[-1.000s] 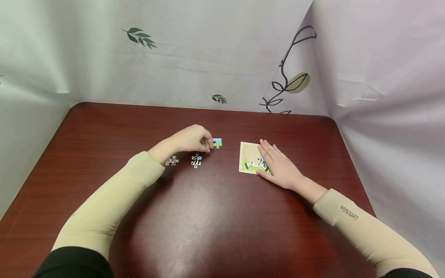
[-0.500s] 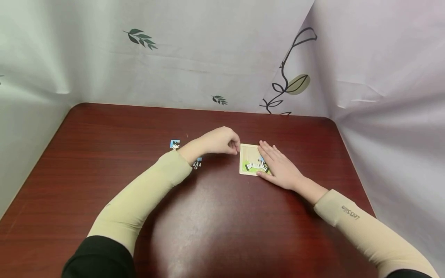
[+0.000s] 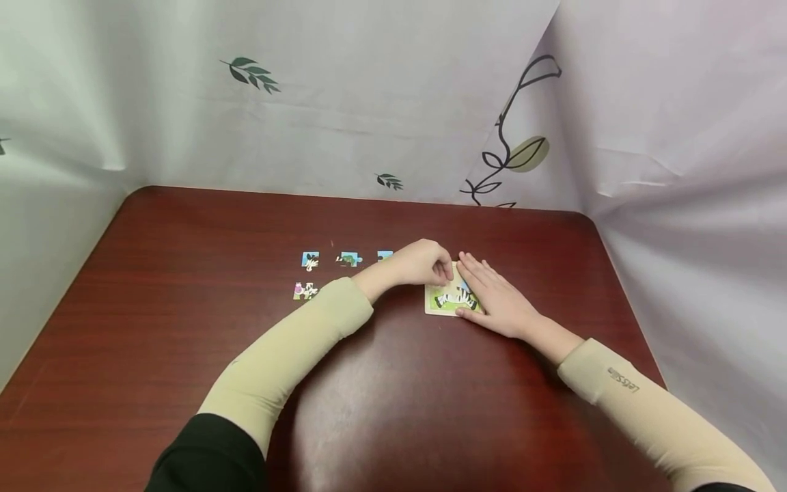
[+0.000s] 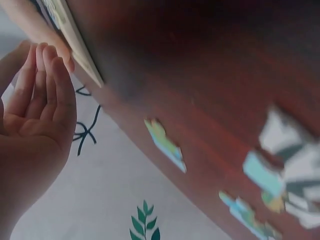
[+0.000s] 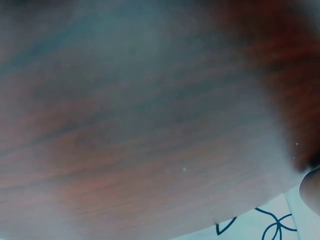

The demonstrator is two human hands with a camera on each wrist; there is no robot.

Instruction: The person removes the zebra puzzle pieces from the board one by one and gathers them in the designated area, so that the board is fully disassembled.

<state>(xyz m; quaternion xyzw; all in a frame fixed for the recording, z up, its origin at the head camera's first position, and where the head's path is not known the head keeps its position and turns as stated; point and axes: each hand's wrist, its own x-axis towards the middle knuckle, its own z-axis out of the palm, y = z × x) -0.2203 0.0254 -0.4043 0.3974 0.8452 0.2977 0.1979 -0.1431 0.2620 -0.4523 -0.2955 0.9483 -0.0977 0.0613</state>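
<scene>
My left hand (image 3: 421, 263) is over the upper left part of a small wooden puzzle tray (image 3: 428, 306), its thumb and fingertips brought together. It pinches a puzzle piece that the fingers hide almost wholly. In the left wrist view the same hand (image 4: 40, 115) cups beside the tray's edge (image 4: 82, 50). The tray's lower part shows a zebra picture (image 3: 453, 298) on green. My right hand (image 3: 499, 297) rests with straight fingers along the tray's right side, covering part of it. The right wrist view catches only a blurred bit of a finger at its edge.
Loose pieces lie left of the tray: a zebra-head piece (image 3: 310, 260), a blue-and-green one (image 3: 350, 259), a partly covered blue one (image 3: 384, 255) and a pink-flowered one (image 3: 304, 292). A striped piece (image 4: 295, 170) shows in the left wrist view. Cloth stands behind the dark table (image 3: 246, 225).
My left hand has moved right from among the loose pieces to over the tray, fingertips kept together. Pieces formerly under that hand and wrist now show. The right hand has stayed on the tray.
</scene>
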